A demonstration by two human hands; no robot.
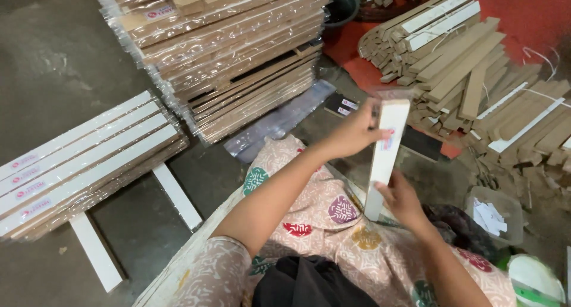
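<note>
A tall stack of plastic-wrapped brown wooden boards [238, 51] is seen on the grey floor [53, 63]. A long white-faced wooden strip [383, 155] is held upright above the lap: the left hand [351, 134] is clenched near its top, the right hand [401, 203] near its bottom. It is judged stiff, light, best gripped by its edges.

Top of white strip [385, 155] blurred, as is the clear wrap around it; its label too blurred to make out. Right hand [399, 201] covers the strip's lower end; left hand [351, 131] hides part of its left edge. Wrapped stack [226, 51] cut off by top edge. White bundle [77, 164] cut off at left. Loose wood pile [476, 81] runs past right edge. Contents of clear tub [495, 215] too small to identify. White-green container [535, 281] cropped at bottom corner.
</note>
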